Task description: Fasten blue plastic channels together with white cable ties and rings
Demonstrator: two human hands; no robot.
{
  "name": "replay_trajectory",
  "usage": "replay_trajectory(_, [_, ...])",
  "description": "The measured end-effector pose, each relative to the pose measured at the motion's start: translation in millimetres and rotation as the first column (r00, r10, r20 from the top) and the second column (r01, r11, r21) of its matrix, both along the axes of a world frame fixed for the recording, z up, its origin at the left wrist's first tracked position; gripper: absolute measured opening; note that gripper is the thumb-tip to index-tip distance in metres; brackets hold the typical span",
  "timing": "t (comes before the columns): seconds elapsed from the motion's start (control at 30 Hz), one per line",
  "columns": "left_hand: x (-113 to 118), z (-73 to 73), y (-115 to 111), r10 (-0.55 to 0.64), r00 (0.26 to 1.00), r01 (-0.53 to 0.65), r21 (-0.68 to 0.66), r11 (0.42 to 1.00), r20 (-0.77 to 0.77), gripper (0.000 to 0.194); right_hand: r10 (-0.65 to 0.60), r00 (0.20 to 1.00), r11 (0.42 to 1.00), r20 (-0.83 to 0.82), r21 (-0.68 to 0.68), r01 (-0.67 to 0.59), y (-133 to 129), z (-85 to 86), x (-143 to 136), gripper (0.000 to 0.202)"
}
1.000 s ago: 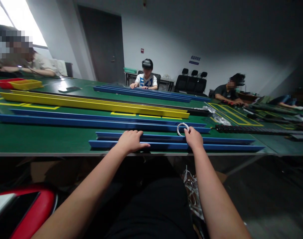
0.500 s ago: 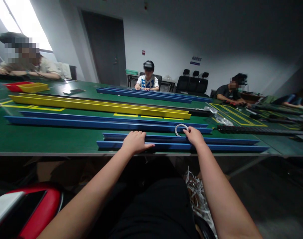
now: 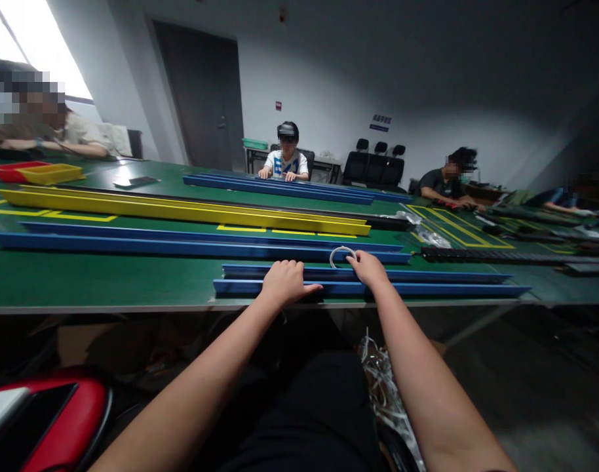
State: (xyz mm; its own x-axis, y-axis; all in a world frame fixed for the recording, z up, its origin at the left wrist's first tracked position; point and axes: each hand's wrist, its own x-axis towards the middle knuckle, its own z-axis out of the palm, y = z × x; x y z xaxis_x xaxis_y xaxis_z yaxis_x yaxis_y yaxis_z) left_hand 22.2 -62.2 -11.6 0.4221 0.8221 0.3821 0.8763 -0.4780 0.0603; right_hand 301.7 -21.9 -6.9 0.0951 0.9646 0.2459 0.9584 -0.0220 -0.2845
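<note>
A long blue U-shaped channel (image 3: 427,290) lies along the near edge of the table. My left hand (image 3: 284,282) grips it left of its middle, fingers over the inside and thumb stretched along the near wall. To the right, my right hand (image 3: 369,269) pinches a thin white ring (image 3: 331,257), perhaps a roll of tape, just above the channel's far wall. The lower part of the ring is hard to make out. Behind it lies a second blue channel (image 3: 132,244), parallel and reaching further left.
Beyond lie a yellow channel (image 3: 181,208) and more blue channels (image 3: 280,189). Red (image 3: 14,172) and yellow trays (image 3: 51,174) sit at left. Clear plastic (image 3: 432,237) and a black strip (image 3: 501,256) lie at right. Several people sit around the green table (image 3: 107,282). A red seat (image 3: 78,419) is lower left.
The near channel has slid right along the table with my left hand on it. The white ring has tilted and shifted slightly left in my right hand. The view has turned slightly.
</note>
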Motion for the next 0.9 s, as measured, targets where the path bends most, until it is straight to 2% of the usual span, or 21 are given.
replay_trajectory(0.23, [-3.7,1.2,1.3,-0.055,0.998,0.056,-0.032,0.998,0.024,0.074,-0.038,0.999,0.999,0.017,0.004,0.038,-0.7,0.4,-1.4,0.039])
replay_trajectory(0.3, [-6.2,4.3,3.9,-0.101,0.990,0.108,-0.069,0.992,0.097,0.068,-0.051,0.998,0.999,0.024,-0.003,0.051,-0.1,0.1,-1.7,0.038])
replay_trajectory(0.37, [-9.1,9.4,9.6,-0.141,0.961,0.174,-0.126,0.977,0.238,0.061,-0.064,0.997,0.998,0.035,-0.018,0.065,0.3,0.0,-2.1,0.036])
replay_trajectory(0.47, [-14.4,21.3,26.1,-0.148,0.885,0.260,-0.207,0.943,0.441,0.051,-0.078,0.996,0.996,0.050,-0.030,0.079,0.0,0.7,-2.9,0.034])
replay_trajectory(0.53, [-19.8,30.5,42.7,-0.146,0.865,0.276,-0.212,0.938,0.481,0.046,-0.084,0.995,0.996,0.059,-0.033,0.086,-0.6,1.6,-3.8,0.034])
replay_trajectory(0.63, [-31.7,39.6,72.0,-0.112,0.866,0.226,-0.183,0.957,0.487,0.045,-0.084,0.994,0.996,0.064,-0.036,0.087,-2.1,3.2,-4.8,0.033])
replay_trajectory(0.7, [-41.5,39.0,89.9,-0.091,0.865,0.196,-0.165,0.967,0.493,0.045,-0.079,0.995,0.996,0.057,-0.032,0.081,-3.1,4.3,-5.3,0.032])
replay_trajectory(0.77, [-50.9,33.2,103.0,-0.040,0.880,0.154,-0.206,0.966,0.473,0.044,-0.080,0.996,0.996,0.047,-0.031,0.081,-3.7,5.2,-5.5,0.032])
replay_trajectory(0.9, [-61.7,18.7,112.1,0.003,0.917,0.125,-0.294,0.948,0.398,0.042,-0.081,0.996,0.996,0.042,-0.038,0.082,-2.8,5.4,-5.6,0.032])
